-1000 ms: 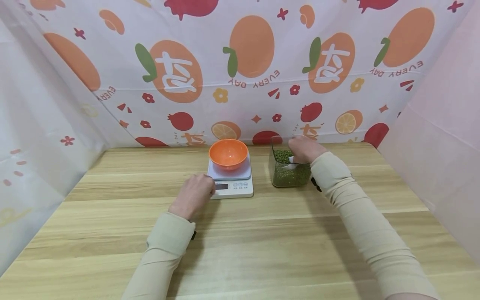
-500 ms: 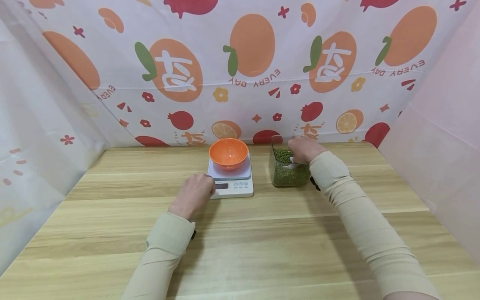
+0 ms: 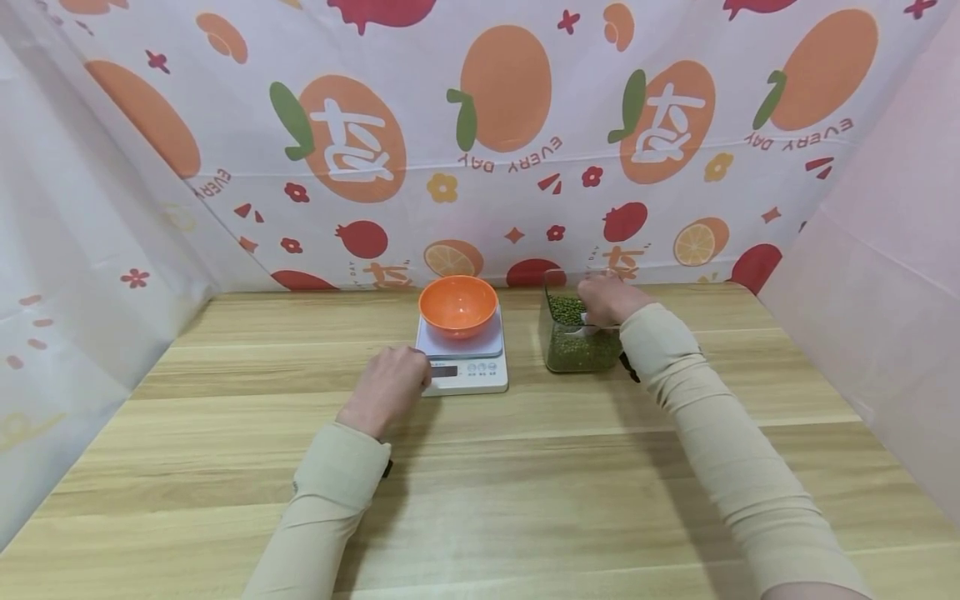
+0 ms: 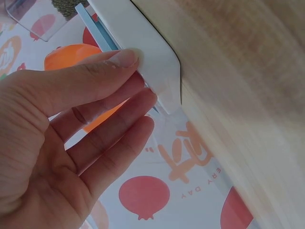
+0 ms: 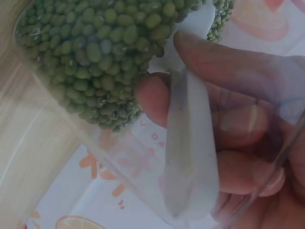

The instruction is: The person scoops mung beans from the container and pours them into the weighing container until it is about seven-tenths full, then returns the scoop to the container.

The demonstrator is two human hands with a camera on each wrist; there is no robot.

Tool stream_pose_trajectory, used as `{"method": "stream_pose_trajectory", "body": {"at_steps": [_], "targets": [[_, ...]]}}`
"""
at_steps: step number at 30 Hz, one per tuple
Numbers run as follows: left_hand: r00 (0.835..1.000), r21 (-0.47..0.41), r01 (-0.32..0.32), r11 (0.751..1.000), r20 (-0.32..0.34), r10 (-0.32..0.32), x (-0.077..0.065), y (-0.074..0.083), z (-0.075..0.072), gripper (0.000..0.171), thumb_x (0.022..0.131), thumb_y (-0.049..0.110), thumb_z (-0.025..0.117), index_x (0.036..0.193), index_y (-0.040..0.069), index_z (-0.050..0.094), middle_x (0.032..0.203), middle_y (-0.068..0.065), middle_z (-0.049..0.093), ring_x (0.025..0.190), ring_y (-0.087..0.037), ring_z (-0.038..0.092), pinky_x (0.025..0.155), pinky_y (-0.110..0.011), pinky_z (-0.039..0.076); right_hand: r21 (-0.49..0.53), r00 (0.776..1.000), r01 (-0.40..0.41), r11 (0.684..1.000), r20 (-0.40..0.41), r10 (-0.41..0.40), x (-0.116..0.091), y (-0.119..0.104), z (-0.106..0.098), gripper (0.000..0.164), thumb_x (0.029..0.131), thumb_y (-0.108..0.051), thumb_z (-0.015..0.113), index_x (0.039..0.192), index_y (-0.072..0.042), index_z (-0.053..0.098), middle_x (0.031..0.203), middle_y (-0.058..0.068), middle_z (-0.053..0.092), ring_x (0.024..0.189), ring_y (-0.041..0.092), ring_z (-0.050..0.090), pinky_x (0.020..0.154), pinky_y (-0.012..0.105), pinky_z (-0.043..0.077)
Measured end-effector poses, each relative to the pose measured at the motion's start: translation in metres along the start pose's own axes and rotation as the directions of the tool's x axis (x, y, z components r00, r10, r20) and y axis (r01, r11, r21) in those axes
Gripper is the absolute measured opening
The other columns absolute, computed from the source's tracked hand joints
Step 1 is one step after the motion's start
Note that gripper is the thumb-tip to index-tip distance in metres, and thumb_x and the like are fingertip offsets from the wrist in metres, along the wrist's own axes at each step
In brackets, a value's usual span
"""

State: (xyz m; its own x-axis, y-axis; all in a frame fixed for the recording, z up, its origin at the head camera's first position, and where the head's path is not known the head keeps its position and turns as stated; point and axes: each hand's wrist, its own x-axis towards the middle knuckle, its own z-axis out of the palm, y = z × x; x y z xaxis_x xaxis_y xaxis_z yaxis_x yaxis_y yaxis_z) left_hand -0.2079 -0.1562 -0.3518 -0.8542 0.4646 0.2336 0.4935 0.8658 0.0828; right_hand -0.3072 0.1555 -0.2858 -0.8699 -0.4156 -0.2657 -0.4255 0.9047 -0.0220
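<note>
My left hand (image 3: 386, 387) is at the front left corner of a white digital kitchen scale (image 3: 491, 385). In the left wrist view its thumb (image 4: 126, 58) lies on the scale's edge, with bent fingers (image 4: 143, 102) against the corner. An orange bowl (image 3: 459, 307) stands upright on the scale's platform. To the right, my right hand (image 3: 611, 300) reaches into a clear container (image 3: 553, 282) part full of green mung beans (image 3: 564, 311). It grips the handle of a white scoop (image 5: 193, 148), seen through the container wall. Beans partly hide the scoop's head.
Container and scale stand apart near the back of the wooden table (image 3: 525, 492). A fruit-print curtain (image 3: 517, 192) hangs right behind them, with pale curtain sides at left and right.
My right hand and the scoop shift only slightly inside the container, with a little less of the scoop showing. The left hand, scale and bowl stay in place.
</note>
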Motion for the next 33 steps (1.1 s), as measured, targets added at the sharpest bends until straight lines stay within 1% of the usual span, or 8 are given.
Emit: {"method": "stream_pose_trajectory", "body": {"at_steps": [3,6,9,15,22,27,29,33], "targets": [[1.0,-0.006,0.007,1.0,0.003,-0.007,-0.0003,-0.0007,0.001,0.035,0.072,-0.018,0.055,0.055,0.011,0.048,0.063,-0.002,0.041,0.059,-0.017,0.035,0.053,-0.027,0.028,0.018,1.0,-0.005,1.0,0.024,0.005,0.0,-0.0002,-0.0002,0.011,0.096,-0.005,0.063,0.088,-0.002,0.056,0.085,0.011,0.055,0.081,0.025,0.049,0.083,0.043,0.042],[1.0,-0.005,0.0,1.0,-0.004,0.0,-0.0004,-0.0011,0.0016,0.036,0.07,-0.019,0.054,0.054,0.013,0.045,0.062,-0.002,0.04,0.059,-0.017,0.035,0.052,-0.027,0.027,0.04,0.998,-0.018,0.999,0.059,0.016,-0.0006,-0.0003,-0.001,0.007,0.098,-0.006,0.06,0.095,-0.002,0.057,0.086,0.011,0.057,0.08,0.025,0.052,0.081,0.043,0.043],[1.0,-0.005,-0.009,1.0,-0.012,0.009,-0.0001,-0.0011,0.0019,0.038,0.069,-0.019,0.051,0.052,0.014,0.042,0.06,-0.001,0.036,0.058,-0.016,0.033,0.052,-0.027,0.025,0.046,0.997,-0.02,0.999,0.076,0.016,-0.0014,-0.0005,-0.0024,0.006,0.099,-0.006,0.058,0.094,-0.001,0.058,0.084,0.011,0.057,0.077,0.024,0.053,0.079,0.041,0.044],[1.0,-0.021,-0.005,1.0,-0.012,0.005,0.0009,-0.0013,0.0026,0.039,0.069,-0.019,0.051,0.051,0.015,0.041,0.06,-0.001,0.035,0.058,-0.016,0.033,0.051,-0.027,0.024,0.024,0.998,-0.006,1.0,0.069,0.005,-0.0019,0.0028,-0.0023,0.01,0.097,-0.006,0.062,0.088,-0.002,0.058,0.081,0.009,0.056,0.075,0.022,0.05,0.076,0.04,0.046],[1.0,-0.03,-0.016,0.999,-0.025,0.015,0.001,-0.002,0.0024,0.039,0.067,-0.018,0.049,0.051,0.016,0.037,0.059,0.0,0.033,0.058,-0.015,0.031,0.052,-0.027,0.024,0.023,0.999,0.007,1.0,0.05,-0.009,-0.0021,0.0069,-0.0021,0.01,0.097,-0.005,0.059,0.088,-0.002,0.056,0.082,0.009,0.056,0.077,0.023,0.049,0.076,0.041,0.044],[0.999,-0.018,-0.037,0.999,-0.032,0.036,0.0018,-0.0031,0.001,0.041,0.066,-0.019,0.047,0.052,0.017,0.033,0.06,0.001,0.028,0.059,-0.015,0.03,0.053,-0.027,0.023,0.052,0.999,0.022,0.998,0.045,-0.024,-0.0041,0.0075,-0.0029,0.018,0.096,-0.002,0.06,0.079,-0.005,0.054,0.074,0.006,0.052,0.069,0.019,0.047,0.066,0.033,0.042],[0.999,-0.015,-0.035,0.999,-0.026,0.035,0.0021,-0.0034,0.0006,0.042,0.066,-0.019,0.047,0.052,0.017,0.033,0.06,0.002,0.027,0.059,-0.015,0.029,0.053,-0.027,0.022,0.052,0.999,0.035,0.998,0.032,-0.037,-0.0042,0.0077,-0.0032,0.023,0.094,-0.001,0.062,0.073,-0.007,0.053,0.068,0.004,0.048,0.064,0.016,0.044,0.062,0.03,0.04],[0.999,-0.019,-0.03,0.999,-0.02,0.03,0.0016,-0.0044,0.001,0.042,0.066,-0.019,0.047,0.052,0.017,0.032,0.06,0.002,0.026,0.059,-0.015,0.029,0.053,-0.027,0.022,0.046,0.998,0.056,0.997,0.008,-0.056,-0.0036,0.0078,-0.0042,0.03,0.091,-0.002,0.065,0.067,-0.009,0.05,0.063,0.0,0.043,0.059,0.014,0.04,0.058,0.028,0.037]]}}
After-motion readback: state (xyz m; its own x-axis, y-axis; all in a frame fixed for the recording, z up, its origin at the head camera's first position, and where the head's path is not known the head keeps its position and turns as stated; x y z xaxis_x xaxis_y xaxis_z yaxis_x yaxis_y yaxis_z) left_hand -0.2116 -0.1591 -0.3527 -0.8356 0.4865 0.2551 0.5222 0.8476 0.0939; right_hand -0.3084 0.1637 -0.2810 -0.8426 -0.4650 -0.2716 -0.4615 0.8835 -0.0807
